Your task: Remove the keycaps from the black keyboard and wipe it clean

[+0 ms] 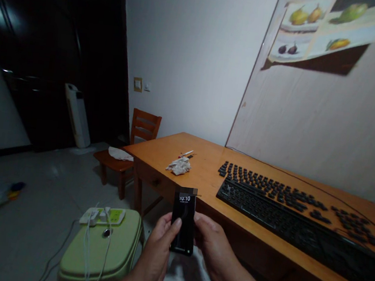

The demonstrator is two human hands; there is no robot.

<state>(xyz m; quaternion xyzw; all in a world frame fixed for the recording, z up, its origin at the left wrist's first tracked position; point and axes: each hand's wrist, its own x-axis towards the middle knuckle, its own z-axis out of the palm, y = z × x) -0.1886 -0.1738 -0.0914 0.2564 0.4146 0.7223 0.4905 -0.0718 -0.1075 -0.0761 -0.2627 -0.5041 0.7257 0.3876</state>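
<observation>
A black phone (pixel 183 222) with its screen lit, showing 10:10, stands upright in front of me, held by both hands. My left hand (pixel 156 250) wraps its left edge, with the thumb lying on the screen. My right hand (pixel 213 246) closes round the right edge from behind. Both hands hover low, just before the front edge of a wooden desk (pixel 205 165).
A black keyboard (pixel 288 212) with rows of loose keycaps (pixel 271 185) behind it lies on the desk, beside a crumpled tissue (pixel 179 166) and a pen (pixel 186 153). A green stool (pixel 102 248) bearing a power strip (pixel 103 216) stands at my left. Wooden chair (pixel 132 147) beyond.
</observation>
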